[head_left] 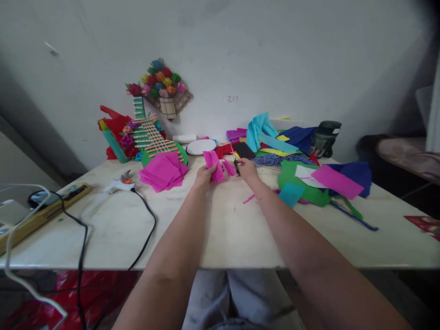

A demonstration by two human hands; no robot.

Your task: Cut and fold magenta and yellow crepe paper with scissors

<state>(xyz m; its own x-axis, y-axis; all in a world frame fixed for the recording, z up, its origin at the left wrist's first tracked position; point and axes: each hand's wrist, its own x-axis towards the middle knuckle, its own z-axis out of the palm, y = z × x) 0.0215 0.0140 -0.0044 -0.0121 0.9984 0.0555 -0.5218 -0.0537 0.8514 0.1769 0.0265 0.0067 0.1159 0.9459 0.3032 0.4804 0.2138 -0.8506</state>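
My left hand (205, 175) is closed on a folded piece of pink paper (215, 168), held upright above the table. My right hand (246, 168) grips a pair of scissors (235, 160) by the dark handles, with the blades pointing up and away from me. A smaller pink paper piece (229, 168) shows between the two hands, beside the scissors; whether it is joined to the folded piece I cannot tell. Left of my left hand lies a stack of pink paper sheets (164, 171). Thin pink scraps (249, 199) rest on the table below my right hand.
A glue gun (120, 183) with a black cord and a power strip (44, 215) lie at left. Behind stand a stick-and-paper flower craft (151, 137) and a white oval (201, 146). Coloured paper (302, 181), blue yarn (275, 159) and a dark bottle (325, 139) are at right.
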